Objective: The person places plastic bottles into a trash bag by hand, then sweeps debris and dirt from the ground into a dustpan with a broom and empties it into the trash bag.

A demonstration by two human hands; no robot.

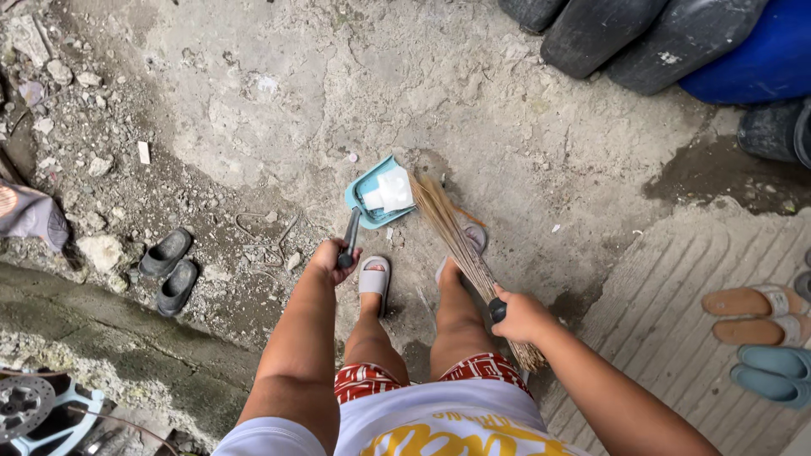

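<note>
My left hand point(331, 257) grips the dark handle of a light blue dustpan point(365, 184) that rests on the concrete ground ahead of my feet. White crumpled paper point(390, 191) lies in the pan. My right hand point(522, 316) holds a stick broom point(452, 230) near its bound end. The broom's straw tips fan out right beside the dustpan's open edge. My feet, in light slippers, stand just behind the pan.
A pair of dark slippers point(168, 270) lies at the left by rubble and stones. Black tyres point(601, 29) and a blue barrel point(760, 55) stand at the top right. More sandals point(759, 314) sit at the right edge on ribbed concrete. A wheel part point(34, 408) shows bottom left.
</note>
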